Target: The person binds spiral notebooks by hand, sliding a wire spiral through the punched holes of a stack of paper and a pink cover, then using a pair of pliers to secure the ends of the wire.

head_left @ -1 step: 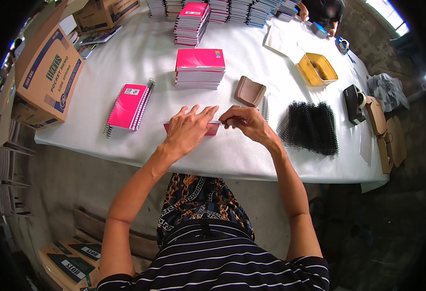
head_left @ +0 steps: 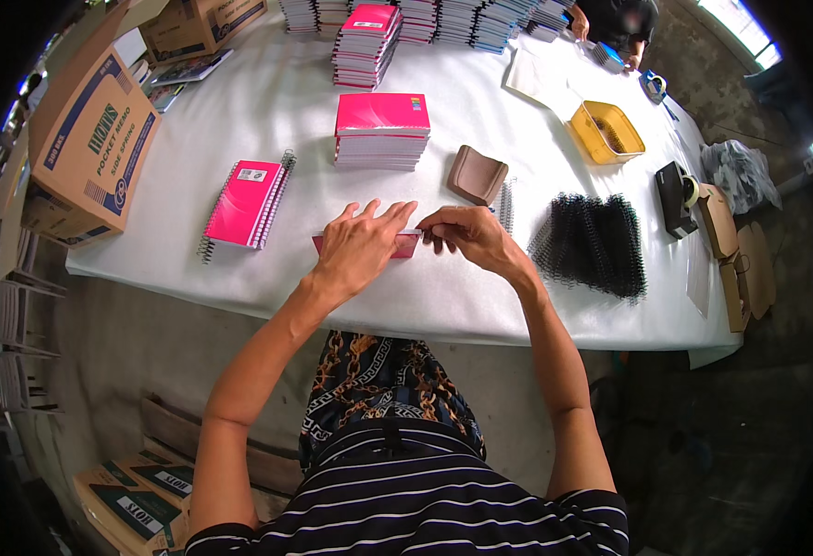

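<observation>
A pink-covered notebook [head_left: 407, 246] lies in front of me near the table's front edge, mostly covered by my left hand [head_left: 358, 248]. That hand rests across it with the fingers stretched out. At the notebook's right end, my right hand [head_left: 473, 232] has thumb and fingers pinched together. What sits between these fingertips is too small to make out. Just beyond my right hand are a brown moulded piece [head_left: 477, 174] and a spiral coil [head_left: 506, 206]. A pile of black spiral coils [head_left: 592, 246] lies to the right.
A stack of pink notebooks [head_left: 382, 130] stands ahead, with taller stacks [head_left: 365, 46] behind. Pink spiral notebooks [head_left: 243, 202] lie to the left, near a cardboard box [head_left: 91, 148]. On the right are a yellow tub [head_left: 607, 132] and tape dispenser [head_left: 675, 199]. Another person [head_left: 615, 28] works at far right.
The fingers of my right hand have shifted slightly at the notebook's end. My left hand and the notebook stay in place.
</observation>
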`<state>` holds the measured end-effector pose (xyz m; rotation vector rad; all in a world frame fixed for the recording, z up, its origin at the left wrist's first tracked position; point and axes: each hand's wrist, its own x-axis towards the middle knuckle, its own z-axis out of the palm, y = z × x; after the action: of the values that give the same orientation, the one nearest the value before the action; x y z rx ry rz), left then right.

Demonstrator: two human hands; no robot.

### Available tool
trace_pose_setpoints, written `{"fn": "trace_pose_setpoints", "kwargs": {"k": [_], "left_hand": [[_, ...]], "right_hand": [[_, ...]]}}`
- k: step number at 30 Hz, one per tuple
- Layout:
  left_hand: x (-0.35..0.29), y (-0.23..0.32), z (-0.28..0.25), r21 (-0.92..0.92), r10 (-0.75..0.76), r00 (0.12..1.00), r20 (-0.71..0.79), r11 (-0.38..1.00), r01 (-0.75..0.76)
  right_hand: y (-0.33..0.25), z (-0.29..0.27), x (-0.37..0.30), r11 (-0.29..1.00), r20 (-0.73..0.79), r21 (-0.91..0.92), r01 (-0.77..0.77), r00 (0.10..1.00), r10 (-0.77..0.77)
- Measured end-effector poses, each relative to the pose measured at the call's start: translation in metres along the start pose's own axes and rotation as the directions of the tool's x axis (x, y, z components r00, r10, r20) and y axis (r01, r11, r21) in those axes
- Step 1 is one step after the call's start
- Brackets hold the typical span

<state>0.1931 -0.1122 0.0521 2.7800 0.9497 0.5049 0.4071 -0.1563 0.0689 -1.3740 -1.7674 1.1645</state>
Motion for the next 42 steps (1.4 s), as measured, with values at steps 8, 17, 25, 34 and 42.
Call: {"fn": "trace_pose_setpoints", "kwargs": {"k": [8, 17, 25, 34, 42], "left_hand": [[0.0, 0.003, 0.002, 0.004, -0.023, 0.999, -0.044, 1.0, 0.023], [-0.003, -0.002, -0.015, -0.019, -0.015, 0.965, 0.263, 1.0, 0.021], [-0.009, -0.009, -0.011, 0.008, 0.108, 0.993, -0.05, 0.994, -0.107], [-0.016, -0.02, -0.006, 0.154, 0.079, 0.996, -0.037, 0.985, -0.072], [-0.016, -0.018, -0.007, 0.068, -0.015, 0.995, -0.094, 0.997, 0.021]], "right_hand": [[-0.013, 0.012, -0.012, 0.816, -0.141, -0.551, 0.175, 0.944, -0.298], [0.007, -0.03, 0.022, 0.877, 0.018, -0.46, 0.14, 0.989, -0.149], [0.053, -0.095, 0.044, 0.816, -0.16, -0.566, -0.119, 0.986, 0.033], [-0.003, -0.047, 0.03, 0.994, 0.37, -0.062, 0.086, 0.927, -0.057], [0.005, -0.043, 0.03, 0.991, 0.359, 0.074, 0.114, 0.924, -0.133]]}}
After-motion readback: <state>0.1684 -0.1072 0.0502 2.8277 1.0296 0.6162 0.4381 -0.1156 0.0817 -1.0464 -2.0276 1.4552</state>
